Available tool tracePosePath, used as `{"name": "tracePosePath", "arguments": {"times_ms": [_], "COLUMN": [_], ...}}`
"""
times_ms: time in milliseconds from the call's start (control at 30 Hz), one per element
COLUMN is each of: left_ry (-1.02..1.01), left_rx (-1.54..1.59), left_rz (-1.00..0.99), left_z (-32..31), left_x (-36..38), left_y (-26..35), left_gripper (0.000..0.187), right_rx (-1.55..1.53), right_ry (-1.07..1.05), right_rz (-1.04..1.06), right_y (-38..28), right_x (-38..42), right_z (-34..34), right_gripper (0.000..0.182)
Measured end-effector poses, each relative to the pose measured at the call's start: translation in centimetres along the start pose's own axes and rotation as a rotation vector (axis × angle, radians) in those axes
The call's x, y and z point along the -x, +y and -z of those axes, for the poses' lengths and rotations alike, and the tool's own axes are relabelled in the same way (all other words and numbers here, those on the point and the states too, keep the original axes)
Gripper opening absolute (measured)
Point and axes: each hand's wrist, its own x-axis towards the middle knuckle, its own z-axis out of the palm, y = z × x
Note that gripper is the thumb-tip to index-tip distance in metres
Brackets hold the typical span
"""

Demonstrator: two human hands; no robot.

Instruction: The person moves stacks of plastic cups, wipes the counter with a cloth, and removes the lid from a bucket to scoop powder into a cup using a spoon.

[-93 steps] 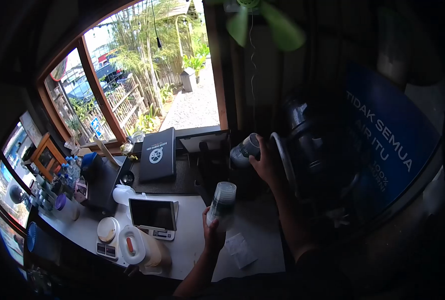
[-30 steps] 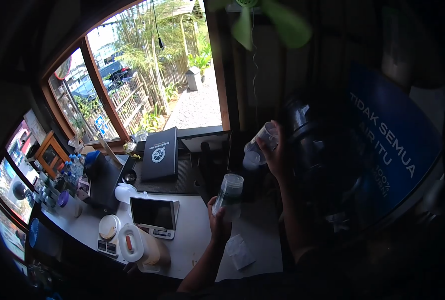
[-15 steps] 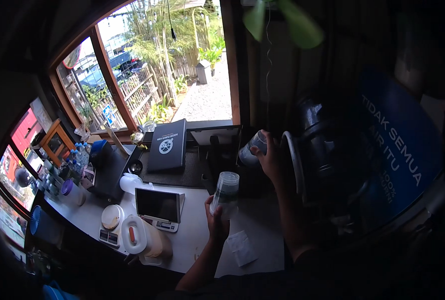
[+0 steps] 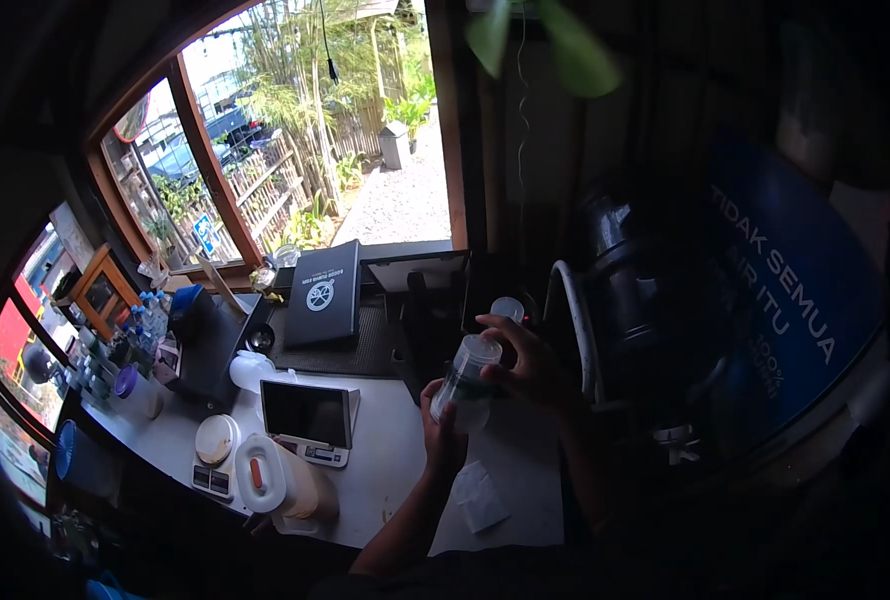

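In the head view, my left hand [image 4: 446, 438] is wrapped round clear plastic cups [image 4: 462, 385], which look like a tilted nested stack with a dark print on the side. At the upper end of that stack is my right hand [image 4: 537, 372], its thumb and fingers bent about the rim. Just behind the right hand's fingers shows the pale round top of another cup [image 4: 508, 308]. A small white paper or packet [image 4: 481, 497] lies on the counter below my hands.
On the white counter [image 4: 375, 480] to the left are a lidded pitcher [image 4: 265, 478], a tablet on a stand [image 4: 307, 413], a scale [image 4: 214, 481] and a round white-lidded tub [image 4: 217, 438]. A black menu folder [image 4: 322, 295] lies behind. Dark equipment [image 4: 625, 290] stands right.
My right hand has let go of the other cup at the back and come down leftward onto the cups in my left hand. The view has shifted slightly.
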Motion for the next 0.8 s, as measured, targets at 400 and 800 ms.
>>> {"name": "tracePosePath", "arguments": {"times_ms": [400, 800], "left_ry": [0.028, 0.103], "left_rx": [0.013, 0.045], "left_rz": [0.029, -0.013], "left_z": [0.6, 3.5], "left_x": [0.6, 0.7], "left_y": [0.4, 1.2], "left_gripper": [0.072, 0.076], "right_rx": [0.246, 0.429], "right_ry": [0.673, 0.46], "right_rz": [0.129, 0.148], "right_y": [3.6, 4.3], "right_x": [-5.1, -7.2], "right_z": [4.0, -0.7], "right_gripper": [0.037, 0.038]}}
